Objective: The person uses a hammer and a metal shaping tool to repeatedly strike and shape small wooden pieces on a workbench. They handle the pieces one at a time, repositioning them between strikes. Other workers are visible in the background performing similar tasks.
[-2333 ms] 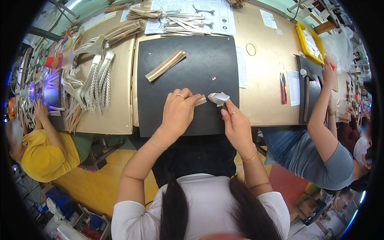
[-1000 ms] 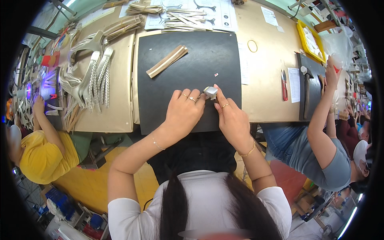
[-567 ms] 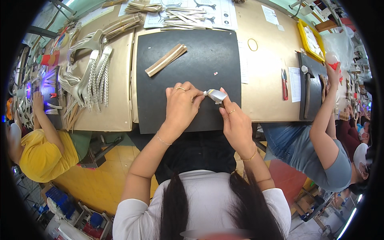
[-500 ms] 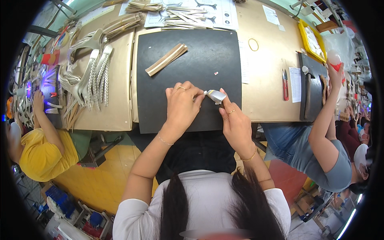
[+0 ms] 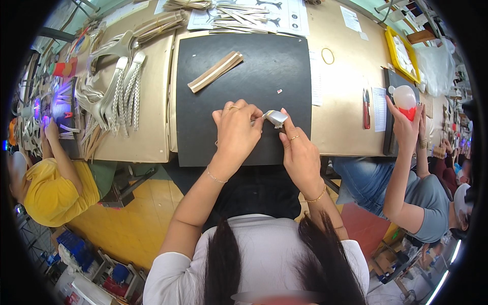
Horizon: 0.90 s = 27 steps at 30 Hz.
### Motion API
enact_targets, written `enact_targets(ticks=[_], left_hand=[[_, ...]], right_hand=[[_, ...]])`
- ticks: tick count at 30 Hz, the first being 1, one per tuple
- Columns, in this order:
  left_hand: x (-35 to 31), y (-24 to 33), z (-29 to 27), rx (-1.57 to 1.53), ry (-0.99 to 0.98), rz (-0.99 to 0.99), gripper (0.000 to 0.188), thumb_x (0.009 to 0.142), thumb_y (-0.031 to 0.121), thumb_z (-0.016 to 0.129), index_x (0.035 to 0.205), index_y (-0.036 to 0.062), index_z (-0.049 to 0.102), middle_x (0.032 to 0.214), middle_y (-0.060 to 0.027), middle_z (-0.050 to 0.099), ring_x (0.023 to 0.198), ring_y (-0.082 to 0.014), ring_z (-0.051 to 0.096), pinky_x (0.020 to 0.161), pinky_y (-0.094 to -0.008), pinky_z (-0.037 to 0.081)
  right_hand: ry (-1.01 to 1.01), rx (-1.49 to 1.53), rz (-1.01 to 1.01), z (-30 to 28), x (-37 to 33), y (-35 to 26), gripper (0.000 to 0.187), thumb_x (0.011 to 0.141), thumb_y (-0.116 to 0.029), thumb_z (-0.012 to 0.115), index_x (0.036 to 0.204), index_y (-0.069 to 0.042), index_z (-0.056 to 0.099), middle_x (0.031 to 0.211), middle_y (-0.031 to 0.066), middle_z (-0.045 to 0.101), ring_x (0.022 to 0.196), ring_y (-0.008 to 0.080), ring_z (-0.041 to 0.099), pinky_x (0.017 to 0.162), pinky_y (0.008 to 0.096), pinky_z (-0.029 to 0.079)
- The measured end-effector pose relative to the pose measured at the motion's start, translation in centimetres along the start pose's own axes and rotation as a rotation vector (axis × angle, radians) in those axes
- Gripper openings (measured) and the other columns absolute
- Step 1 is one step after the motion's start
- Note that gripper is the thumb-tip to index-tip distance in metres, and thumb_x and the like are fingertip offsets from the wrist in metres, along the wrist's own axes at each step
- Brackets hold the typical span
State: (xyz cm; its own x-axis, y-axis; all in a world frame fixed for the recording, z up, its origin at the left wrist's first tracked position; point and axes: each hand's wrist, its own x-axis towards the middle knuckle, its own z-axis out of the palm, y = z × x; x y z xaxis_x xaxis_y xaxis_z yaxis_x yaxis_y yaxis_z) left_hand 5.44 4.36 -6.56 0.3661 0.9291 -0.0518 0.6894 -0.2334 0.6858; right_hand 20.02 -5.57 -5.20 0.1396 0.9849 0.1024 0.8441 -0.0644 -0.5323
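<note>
A small shiny silver strap piece [image 5: 276, 118], curled over itself, is held above the black work mat [image 5: 203, 137]. My right hand [image 5: 300, 160] grips it between thumb and index finger. At the piece's left end, my left hand [image 5: 238, 129] has thumb and fingertips pinched together; the exact bit between them is too small to make out. On the mat beyond my hands lies a flat brown strip bundle [image 5: 216, 72] with a pale stripe, and a tiny white-and-red scrap [image 5: 279, 91] rests to its right.
Silver braided straps [image 5: 121, 94] are heaped on the left. Tan strip bundles [image 5: 160, 28] and a printed sheet [image 5: 292, 23] sit at the back. To the right are a rubber band [image 5: 328, 56], red-handled cutters [image 5: 366, 109], a yellow tray [image 5: 402, 53] and a co-worker holding a white-and-red bottle [image 5: 405, 101].
My left fingers have shifted in closer to the silver piece and turned over its end. At right, the co-worker has brought the bottle lower and to the left, using both hands.
</note>
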Motion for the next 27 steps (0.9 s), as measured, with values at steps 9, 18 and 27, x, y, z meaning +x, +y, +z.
enact_targets(ticks=[9, 18, 27], left_hand=[[0.0, -0.1, 0.0, -0.012, -0.005, -0.006, 0.007, 0.082, 0.015, 0.079, 0.086, 0.0100, 0.078, 0.085, -0.0022, 0.067, 0.089, -0.0218, 0.059, 0.087, -0.0388, 0.033], [-0.1, -0.1, 0.3, -0.011, 0.014, -0.028, 0.007, 0.081, 0.016, 0.080, 0.084, 0.0107, 0.077, 0.084, -0.0023, 0.066, 0.088, -0.0210, 0.059, 0.086, -0.0385, 0.032], [-0.4, 0.3, 0.6, 0.028, 0.048, -0.038, 0.008, 0.081, 0.016, 0.079, 0.082, 0.0097, 0.076, 0.085, -0.0022, 0.065, 0.088, -0.0211, 0.059, 0.088, -0.0406, 0.029]], right_hand=[[-0.052, -0.058, 0.052, -0.5, 0.1, -0.5, 0.054, 0.100, -0.014, 0.062, 0.152, -0.013, 0.050, 0.081, 0.0101, 0.060, 0.062, 0.0284, 0.063, 0.056, 0.0401, 0.052], [-0.082, -0.093, 0.067, -0.5, 0.2, -1.0, 0.055, 0.098, -0.014, 0.064, 0.152, -0.016, 0.051, 0.081, 0.0100, 0.060, 0.062, 0.0290, 0.063, 0.056, 0.0411, 0.052], [0.159, 0.097, -0.064, -1.4, 0.3, -1.1, 0.060, 0.098, -0.012, 0.064, 0.155, -0.015, 0.047, 0.081, 0.0095, 0.058, 0.063, 0.0283, 0.061, 0.057, 0.0403, 0.051]])
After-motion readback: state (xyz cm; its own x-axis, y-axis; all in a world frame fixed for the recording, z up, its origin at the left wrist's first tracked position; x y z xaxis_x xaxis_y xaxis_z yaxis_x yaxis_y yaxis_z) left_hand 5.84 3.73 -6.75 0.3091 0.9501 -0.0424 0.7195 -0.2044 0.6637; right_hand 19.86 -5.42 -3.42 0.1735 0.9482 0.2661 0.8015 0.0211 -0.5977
